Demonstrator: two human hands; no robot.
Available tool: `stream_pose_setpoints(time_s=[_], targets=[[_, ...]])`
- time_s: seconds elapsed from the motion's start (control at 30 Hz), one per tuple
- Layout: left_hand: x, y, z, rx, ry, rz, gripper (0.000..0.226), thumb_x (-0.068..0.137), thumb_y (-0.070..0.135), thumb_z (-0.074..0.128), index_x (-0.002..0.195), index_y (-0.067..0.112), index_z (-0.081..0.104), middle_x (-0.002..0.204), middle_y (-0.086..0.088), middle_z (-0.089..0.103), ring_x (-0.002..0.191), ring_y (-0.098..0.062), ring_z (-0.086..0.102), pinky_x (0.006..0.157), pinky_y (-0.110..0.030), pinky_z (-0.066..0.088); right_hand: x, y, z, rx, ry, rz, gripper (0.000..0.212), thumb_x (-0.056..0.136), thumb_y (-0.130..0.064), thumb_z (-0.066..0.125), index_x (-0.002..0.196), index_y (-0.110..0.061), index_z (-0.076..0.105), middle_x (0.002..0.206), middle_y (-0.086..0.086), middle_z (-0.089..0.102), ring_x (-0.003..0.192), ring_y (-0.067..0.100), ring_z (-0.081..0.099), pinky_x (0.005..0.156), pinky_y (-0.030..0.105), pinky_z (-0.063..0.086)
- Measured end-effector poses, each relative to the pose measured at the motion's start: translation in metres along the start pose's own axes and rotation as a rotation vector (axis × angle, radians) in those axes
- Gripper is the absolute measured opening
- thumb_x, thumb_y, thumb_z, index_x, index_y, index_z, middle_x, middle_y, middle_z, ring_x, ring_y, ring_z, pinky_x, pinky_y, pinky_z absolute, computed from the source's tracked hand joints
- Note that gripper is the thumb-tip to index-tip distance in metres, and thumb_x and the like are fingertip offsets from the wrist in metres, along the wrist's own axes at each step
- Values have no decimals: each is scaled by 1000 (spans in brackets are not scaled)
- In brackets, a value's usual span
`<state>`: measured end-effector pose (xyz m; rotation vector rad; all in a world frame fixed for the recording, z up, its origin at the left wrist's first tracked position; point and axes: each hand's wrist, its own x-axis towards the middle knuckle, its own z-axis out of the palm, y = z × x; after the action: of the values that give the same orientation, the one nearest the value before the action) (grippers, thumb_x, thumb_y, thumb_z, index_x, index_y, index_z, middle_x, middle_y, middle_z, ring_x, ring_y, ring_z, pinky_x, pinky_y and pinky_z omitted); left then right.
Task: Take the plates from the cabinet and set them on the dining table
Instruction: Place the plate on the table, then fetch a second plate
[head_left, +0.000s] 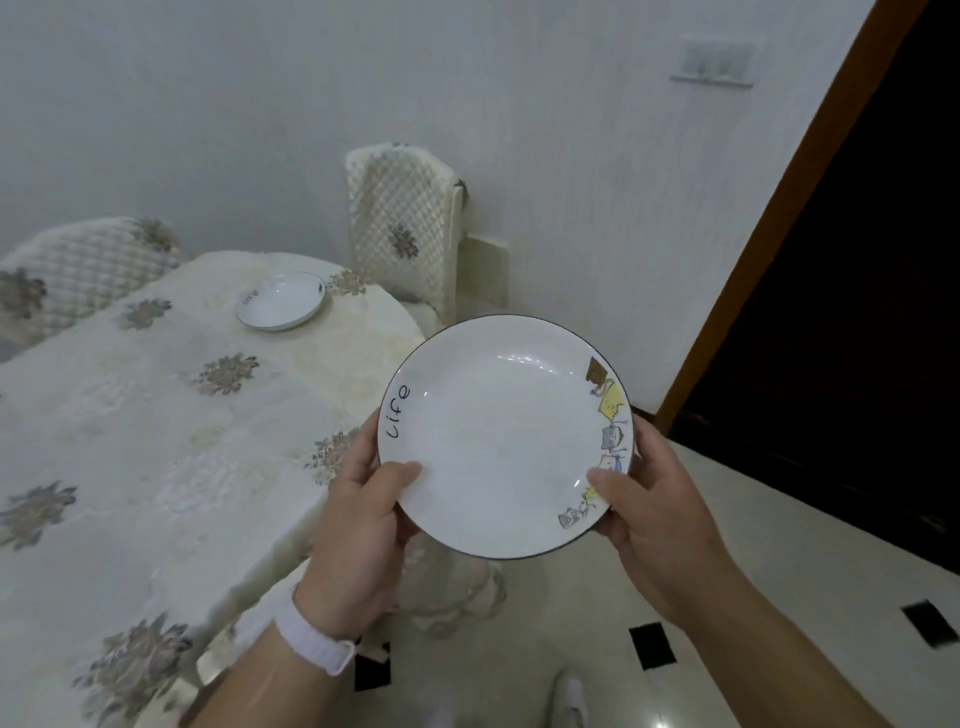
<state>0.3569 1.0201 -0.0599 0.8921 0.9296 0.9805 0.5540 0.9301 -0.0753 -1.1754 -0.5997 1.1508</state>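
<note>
Though mostly white, dark-rimmed plate (504, 436)

Shows a rounded tabletop (156, 426) at the left, draped all over in a cream lace cloth (93, 374) with grey-brown flower patches, hanging down over the near edge. Carries one white plate (281, 301) with a dark rim, face up, resting flat on the cloth near the far right edge, with small lettering on its left side. Below and to the right, a glossy pale tiled floor (779, 587) with small black squares (652, 647) set into it.
</note>
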Motion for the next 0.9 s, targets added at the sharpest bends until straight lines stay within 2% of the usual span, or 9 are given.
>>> stream_pose_setpoints(time_s=[0.13,0.23,0.43,0.6,0.67,0.73,0.77,0.9], targets=[[21,-3,31,-4,79,49,57,88,-8,40,126,30,60,118,1,69,94,-19,66,56,-28,54,49,-15,-23,7,-89,40,54,94,12,41,132,-25,52,122,2,69,111,27,65,76,37,56],[32,-2,36,-11,143,57,56,89,-7,39,126,30,60,117,1,70,94,-20,67,57,-29,54,73,-14,-25,25,-151,79,53,94,12,41,134,-23,51,124,3,68,113,27,64,77,36,56],[52,3,19,-20,270,84,57,89,-7,41,130,28,57,120,-2,69,97,-26,65,60,-36,54,117,-8,-2,34,-251,156,54,93,13,42,126,-28,55,118,1,71,106,22,67,76,36,58],[80,1,-6,-71,332,71,56,89,-6,39,130,29,57,121,-4,68,95,-25,65,57,-35,54,154,1,25,-12,-300,200,50,93,13,43,120,-26,59,115,1,72,105,22,68,77,37,57],[94,1,-16,-82,344,43,57,89,-5,40,127,33,59,119,-2,68,91,-25,65,54,-35,52,169,6,34,-40,-298,210,49,93,13,43,120,-25,59,115,1,72,104,22,68,74,33,57],[110,2,-28,-106,335,3,58,89,-5,40,126,35,59,114,-3,69,78,-23,67,50,-34,52,183,12,46,-75,-301,225,50,94,13,42,121,-26,58,116,1,72,105,22,68,75,34,57],[118,3,-35,-132,336,2,58,89,-6,39,128,33,58,113,-3,69,75,-23,68,51,-34,53,190,14,53,-97,-304,234,51,94,13,42,123,-26,58,117,1,71,106,22,68,78,36,56],[150,9,-70,-167,372,51,59,88,-11,41,130,26,57,111,-1,73,91,-22,69,67,-35,57,223,19,86,-216,-337,233,53,93,13,45,125,-28,58,116,0,71,105,21,68,74,32,56]])
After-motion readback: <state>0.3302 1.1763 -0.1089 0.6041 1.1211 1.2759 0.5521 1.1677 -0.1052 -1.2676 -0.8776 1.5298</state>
